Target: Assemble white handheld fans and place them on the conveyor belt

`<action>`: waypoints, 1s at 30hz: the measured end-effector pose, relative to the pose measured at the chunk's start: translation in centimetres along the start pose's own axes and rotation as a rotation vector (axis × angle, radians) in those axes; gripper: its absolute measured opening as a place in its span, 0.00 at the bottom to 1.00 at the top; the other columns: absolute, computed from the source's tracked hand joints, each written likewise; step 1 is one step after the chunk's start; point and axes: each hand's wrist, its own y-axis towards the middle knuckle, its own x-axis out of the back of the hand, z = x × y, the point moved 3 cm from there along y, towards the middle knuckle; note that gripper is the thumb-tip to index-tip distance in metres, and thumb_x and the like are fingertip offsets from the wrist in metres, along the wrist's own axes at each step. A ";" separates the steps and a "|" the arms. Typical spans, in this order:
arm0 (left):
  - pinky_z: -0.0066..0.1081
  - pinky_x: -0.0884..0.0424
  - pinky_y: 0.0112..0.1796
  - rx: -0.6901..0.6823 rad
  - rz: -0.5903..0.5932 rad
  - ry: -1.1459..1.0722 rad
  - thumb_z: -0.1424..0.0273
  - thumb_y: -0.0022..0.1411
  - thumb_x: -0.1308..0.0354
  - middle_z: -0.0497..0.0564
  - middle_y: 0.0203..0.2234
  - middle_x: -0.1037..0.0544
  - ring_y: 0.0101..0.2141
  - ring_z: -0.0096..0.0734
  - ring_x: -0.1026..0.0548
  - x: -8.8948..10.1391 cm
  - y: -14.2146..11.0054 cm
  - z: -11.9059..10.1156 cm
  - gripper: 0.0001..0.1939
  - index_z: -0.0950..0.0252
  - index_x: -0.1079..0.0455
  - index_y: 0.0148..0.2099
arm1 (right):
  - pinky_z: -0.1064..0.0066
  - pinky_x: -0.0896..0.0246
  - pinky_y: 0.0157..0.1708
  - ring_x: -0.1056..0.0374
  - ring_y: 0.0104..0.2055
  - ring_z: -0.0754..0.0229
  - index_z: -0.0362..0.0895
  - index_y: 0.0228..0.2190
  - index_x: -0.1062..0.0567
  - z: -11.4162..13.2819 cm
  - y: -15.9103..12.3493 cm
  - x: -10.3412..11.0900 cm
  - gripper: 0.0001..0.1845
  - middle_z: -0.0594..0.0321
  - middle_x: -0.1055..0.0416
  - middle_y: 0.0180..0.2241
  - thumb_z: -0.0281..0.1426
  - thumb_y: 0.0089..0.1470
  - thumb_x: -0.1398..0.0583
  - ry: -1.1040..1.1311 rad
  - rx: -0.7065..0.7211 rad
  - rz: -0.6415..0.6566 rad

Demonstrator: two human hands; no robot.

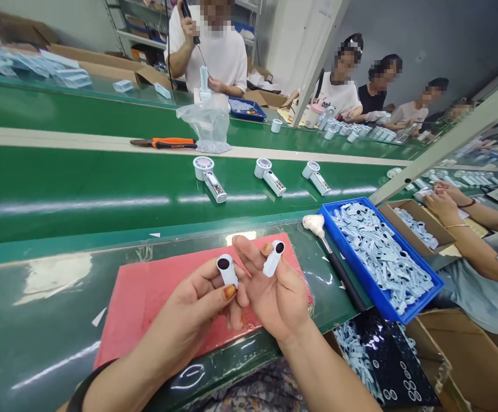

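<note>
Plastic casing (226, 270) with a round black opening sits pinched between the thumb and fingers of the left hand (191, 312), raised above a pink mat (154, 303) on the green desk (38, 320). The right hand (277, 294), its fingers partly open, grips a matching casing (272, 258) just beside it. Right of the mat lie a tool with a white head and black shaft (339, 269) and a blue tray (386, 303) heaped with more casings (380, 257). Beyond the tray, a co-worker's hands (440, 203) rest near a cardboard box (416, 226) of similar pieces.
</note>
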 end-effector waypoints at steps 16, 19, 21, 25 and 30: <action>0.23 0.31 0.24 0.119 0.092 -0.012 0.59 0.61 0.30 0.49 0.26 0.22 0.18 0.27 0.26 0.8 -0.1 1.2 0.17 0.63 0.30 0.42 | 0.62 0.29 0.41 0.32 0.54 0.51 0.53 0.45 0.24 0.8 0.1 0.9 0.19 0.57 0.25 0.49 0.51 0.59 0.36 -0.315 0.208 -0.168; 0.22 0.32 0.24 0.139 0.101 -0.023 0.59 0.59 0.29 0.49 0.25 0.22 0.18 0.26 0.27 0.6 0.0 1.1 0.16 0.63 0.29 0.41 | 0.61 0.31 0.46 0.29 0.46 0.54 0.50 0.40 0.21 0.6 -0.1 1.4 0.16 0.58 0.24 0.45 0.48 0.59 0.33 -0.531 0.218 -0.165; 0.22 0.33 0.23 0.150 0.093 -0.021 0.58 0.58 0.28 0.50 0.25 0.22 0.17 0.27 0.27 0.5 0.1 0.9 0.18 0.64 0.28 0.41 | 0.60 0.34 0.51 0.29 0.45 0.55 0.50 0.39 0.20 0.5 -0.2 1.5 0.15 0.59 0.23 0.45 0.47 0.60 0.33 -0.658 0.231 -0.135; 0.22 0.33 0.22 0.167 0.087 -0.009 0.58 0.56 0.27 0.51 0.24 0.22 0.17 0.28 0.26 0.6 0.4 0.9 0.20 0.65 0.28 0.42 | 0.65 0.33 0.41 0.29 0.37 0.59 0.51 0.39 0.20 0.5 -0.3 1.4 0.13 0.62 0.23 0.38 0.46 0.61 0.34 -0.708 0.235 -0.089; 0.23 0.29 0.25 0.137 0.032 0.073 0.59 0.58 0.29 0.49 0.25 0.23 0.18 0.26 0.26 1.0 0.6 1.5 0.19 0.64 0.28 0.45 | 0.60 0.35 0.51 0.30 0.50 0.54 0.49 0.37 0.21 0.9 -0.4 1.1 0.14 0.59 0.25 0.46 0.47 0.60 0.34 -0.849 0.244 -0.054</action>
